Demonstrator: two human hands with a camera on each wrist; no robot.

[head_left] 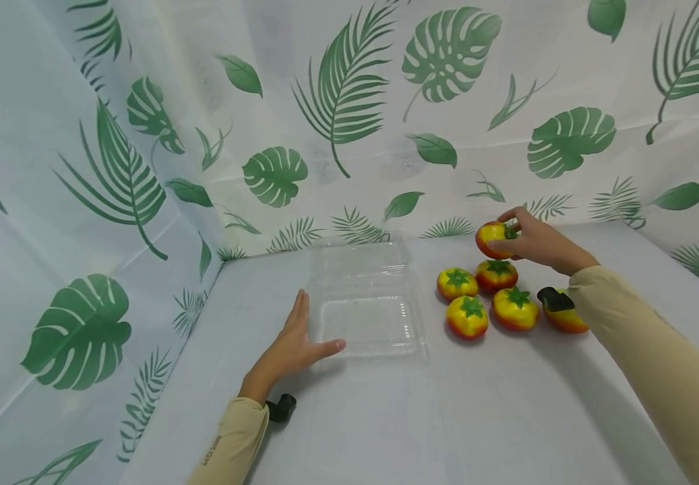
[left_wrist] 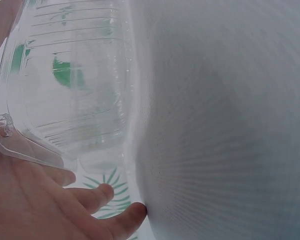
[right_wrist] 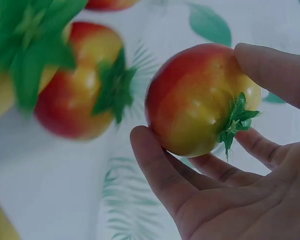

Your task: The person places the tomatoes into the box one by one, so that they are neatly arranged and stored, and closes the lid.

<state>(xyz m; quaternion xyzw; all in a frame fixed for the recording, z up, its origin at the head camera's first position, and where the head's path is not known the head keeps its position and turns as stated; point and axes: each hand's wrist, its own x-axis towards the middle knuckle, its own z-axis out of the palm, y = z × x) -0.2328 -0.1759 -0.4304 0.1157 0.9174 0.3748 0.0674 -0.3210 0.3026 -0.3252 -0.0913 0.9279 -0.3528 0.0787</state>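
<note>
Container of clear hinged plastic point(head_left: 366, 323): lid open; light, may skid if bumped.
Five round yellow-red fruits with green leaf tops point(head_left: 468, 325): right of container; could roll if brushed.
Left hand point(head_left: 291, 347): spread wide at container's near-left corner, gripping nothing.
Right hand point(head_left: 538, 241): holding one glossy red-yellow fruit point(head_left: 490, 237) at the group's far side.
Held fruit: smooth; fingertip grip may slip.

Looks forward and down over the box point(head_left: 361, 322) from the head, closely past it from the left wrist, closely at fruit point(right_wrist: 192, 97) right of it from the right wrist, sharing each with the head view.
</note>
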